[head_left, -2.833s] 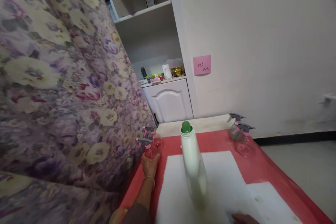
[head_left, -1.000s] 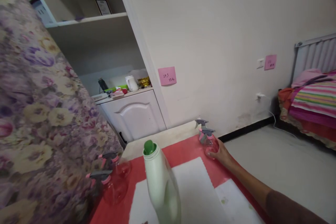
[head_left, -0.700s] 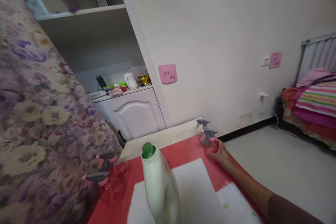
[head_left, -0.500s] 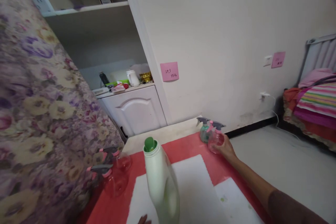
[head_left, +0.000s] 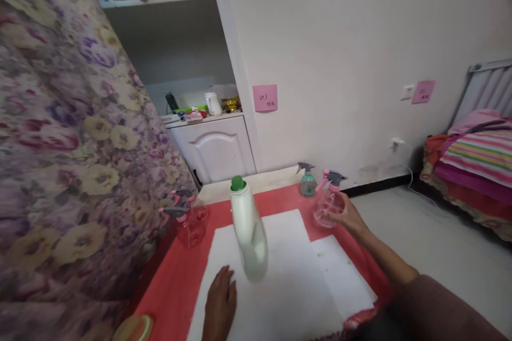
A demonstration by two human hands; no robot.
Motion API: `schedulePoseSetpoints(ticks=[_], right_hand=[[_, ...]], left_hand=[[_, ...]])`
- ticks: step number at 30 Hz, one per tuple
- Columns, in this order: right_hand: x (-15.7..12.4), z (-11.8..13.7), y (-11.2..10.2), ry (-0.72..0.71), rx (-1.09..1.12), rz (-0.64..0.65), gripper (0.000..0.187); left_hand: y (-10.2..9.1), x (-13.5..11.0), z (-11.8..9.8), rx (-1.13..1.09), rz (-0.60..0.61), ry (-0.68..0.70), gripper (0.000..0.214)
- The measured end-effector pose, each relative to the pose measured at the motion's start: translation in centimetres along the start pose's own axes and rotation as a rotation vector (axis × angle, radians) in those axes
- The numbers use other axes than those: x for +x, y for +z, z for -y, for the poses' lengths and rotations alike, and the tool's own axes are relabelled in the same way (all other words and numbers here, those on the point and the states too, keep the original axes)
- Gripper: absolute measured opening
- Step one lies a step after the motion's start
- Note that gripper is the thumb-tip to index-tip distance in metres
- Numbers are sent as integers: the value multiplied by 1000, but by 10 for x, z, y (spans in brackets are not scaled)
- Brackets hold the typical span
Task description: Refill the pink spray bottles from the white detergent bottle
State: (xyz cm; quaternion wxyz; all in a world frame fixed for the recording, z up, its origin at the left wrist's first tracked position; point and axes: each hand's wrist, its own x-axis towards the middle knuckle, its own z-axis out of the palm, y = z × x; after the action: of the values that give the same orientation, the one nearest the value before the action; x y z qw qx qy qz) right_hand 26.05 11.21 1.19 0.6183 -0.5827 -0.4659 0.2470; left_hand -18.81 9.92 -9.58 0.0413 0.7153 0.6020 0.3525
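Note:
My right hand (head_left: 352,218) grips a clear pink spray bottle (head_left: 327,206) by its round body, at the right side of the red-covered table. A green spray bottle (head_left: 308,185) stands a little behind it, apart from it. My left hand (head_left: 221,298) rests on a white sheet (head_left: 284,287), fingers loosely stretched and holding nothing. Just beyond it stands a tall pale green bottle (head_left: 250,234) with a green cap-like piece (head_left: 238,183) in its mouth. Two more pink spray bottles (head_left: 191,232) stand at the table's left.
A smaller white sheet (head_left: 344,274) with green spots lies at the right. A round yellowish lid-like object (head_left: 136,327) is at the lower left. A floral curtain (head_left: 100,181) hangs along the left, and a cabinet (head_left: 216,149) stands behind. At the far right is a bed (head_left: 472,160).
The pink spray bottle in my right hand has moved toward me, away from the green one. My left hand has come further into view, and the camera has shifted.

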Motion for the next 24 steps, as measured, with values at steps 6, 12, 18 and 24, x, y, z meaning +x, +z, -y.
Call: schedulePoseSetpoints(ticks=[6, 12, 18, 24], right_hand=[[-102, 13, 50, 11, 66, 341, 70], [-163, 17, 83, -50, 63, 404, 71], [-182, 7, 94, -42, -46, 346, 78], [-188, -22, 98, -101, -124, 343, 82]], left_hand=[[-13, 1, -18, -129, 1, -27, 33], [-33, -26, -56, -222, 25, -25, 36], [-38, -53, -119, -494, 243, -77, 38], [-4, -69, -153, -635, 292, -99, 58]])
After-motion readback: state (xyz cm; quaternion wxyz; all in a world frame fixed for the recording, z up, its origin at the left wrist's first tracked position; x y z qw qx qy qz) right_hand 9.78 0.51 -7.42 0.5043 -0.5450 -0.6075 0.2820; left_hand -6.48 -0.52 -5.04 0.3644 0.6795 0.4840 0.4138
